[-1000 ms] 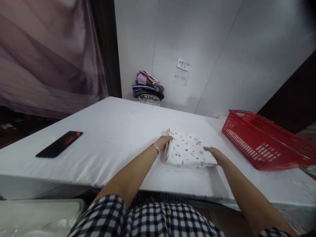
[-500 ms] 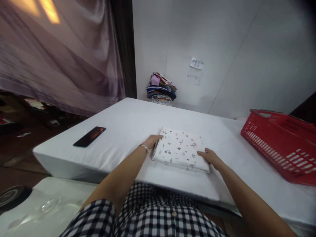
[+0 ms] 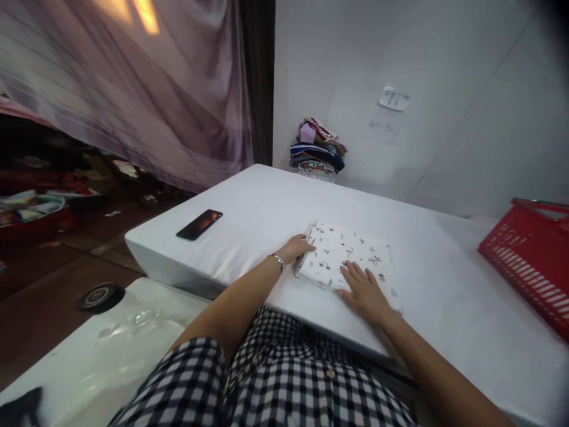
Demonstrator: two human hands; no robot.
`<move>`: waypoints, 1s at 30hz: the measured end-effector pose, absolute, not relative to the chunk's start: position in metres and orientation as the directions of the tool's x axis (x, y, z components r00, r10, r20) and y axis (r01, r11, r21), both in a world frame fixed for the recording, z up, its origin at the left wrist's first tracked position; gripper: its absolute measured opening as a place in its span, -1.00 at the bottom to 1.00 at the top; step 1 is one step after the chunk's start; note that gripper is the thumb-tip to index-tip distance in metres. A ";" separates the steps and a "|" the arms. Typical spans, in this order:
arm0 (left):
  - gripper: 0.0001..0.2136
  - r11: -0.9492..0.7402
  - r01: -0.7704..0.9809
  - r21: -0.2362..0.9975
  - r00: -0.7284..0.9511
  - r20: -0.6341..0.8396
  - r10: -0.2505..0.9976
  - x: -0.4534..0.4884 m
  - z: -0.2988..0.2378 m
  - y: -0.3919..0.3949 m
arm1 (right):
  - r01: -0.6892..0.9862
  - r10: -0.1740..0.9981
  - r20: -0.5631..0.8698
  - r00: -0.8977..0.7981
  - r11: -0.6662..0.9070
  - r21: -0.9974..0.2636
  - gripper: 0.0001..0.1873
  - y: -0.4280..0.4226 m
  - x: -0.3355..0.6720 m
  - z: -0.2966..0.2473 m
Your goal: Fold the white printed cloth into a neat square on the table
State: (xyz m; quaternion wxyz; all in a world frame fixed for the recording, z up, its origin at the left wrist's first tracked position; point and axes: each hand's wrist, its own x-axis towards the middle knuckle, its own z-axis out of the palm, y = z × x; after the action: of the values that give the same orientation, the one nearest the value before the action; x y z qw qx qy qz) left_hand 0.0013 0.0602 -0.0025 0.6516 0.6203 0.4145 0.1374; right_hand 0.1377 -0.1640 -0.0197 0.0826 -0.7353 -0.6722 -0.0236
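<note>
A folded white cloth with small printed figures (image 3: 351, 254) lies near the front edge of a white-covered table (image 3: 267, 207). My left hand (image 3: 297, 248), with a bracelet at the wrist, rests against the cloth's left edge, its fingers curled over that edge. My right hand (image 3: 364, 289) lies flat on top of the cloth's near side with the fingers spread out.
A black phone (image 3: 200, 224) lies on the table's left part. A stack of folded clothes (image 3: 317, 148) stands at the far edge against the wall. A red plastic basket (image 3: 528, 255) sits at the right. A white bin (image 3: 98, 350) is below left.
My right hand has moved from the cloth's right edge onto its top and spread flat. The view has swung to the left; my left hand stays at the left edge.
</note>
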 end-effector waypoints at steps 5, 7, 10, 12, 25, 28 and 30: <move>-0.31 0.290 0.276 0.916 0.636 -0.400 0.660 -0.005 0.002 0.055 | 0.988 0.987 0.132 0.090 -0.073 -0.134 -0.36 -0.160 0.133 -0.008; -0.38 0.300 0.259 0.918 0.626 -0.396 0.672 -0.010 0.003 0.052 | 0.988 0.979 0.196 0.048 -0.018 -0.153 -0.40 -0.151 0.121 -0.002; -0.42 0.312 0.254 0.916 0.603 -0.402 0.689 -0.020 0.005 0.046 | 0.982 0.955 0.294 -0.042 0.093 -0.163 -0.48 -0.133 0.097 0.004; -0.46 0.330 0.255 0.909 0.599 -0.417 0.684 -0.028 0.007 0.041 | 0.982 0.949 0.308 -0.072 0.122 -0.147 -0.49 -0.121 0.083 0.005; -0.73 0.354 0.149 0.923 0.611 -0.368 0.701 -0.044 0.011 0.027 | 0.770 0.904 0.334 0.268 0.007 -0.638 -0.68 -0.096 0.089 -0.004; -0.59 0.341 0.162 0.926 0.596 -0.367 0.714 -0.049 0.010 0.024 | 0.759 0.897 0.337 0.286 0.003 -0.651 -0.69 -0.096 0.088 -0.005; -0.60 0.328 0.154 0.932 0.617 -0.350 0.705 -0.051 0.010 0.023 | 0.828 0.902 0.371 0.223 0.026 -0.560 -0.69 -0.097 0.083 -0.007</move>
State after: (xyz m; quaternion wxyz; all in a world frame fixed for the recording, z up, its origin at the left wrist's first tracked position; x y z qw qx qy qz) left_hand -0.0513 0.0227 0.0105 0.7137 0.5467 0.3930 0.1931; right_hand 0.0830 -0.0972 -0.0068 0.3562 -0.6961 -0.6212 0.0515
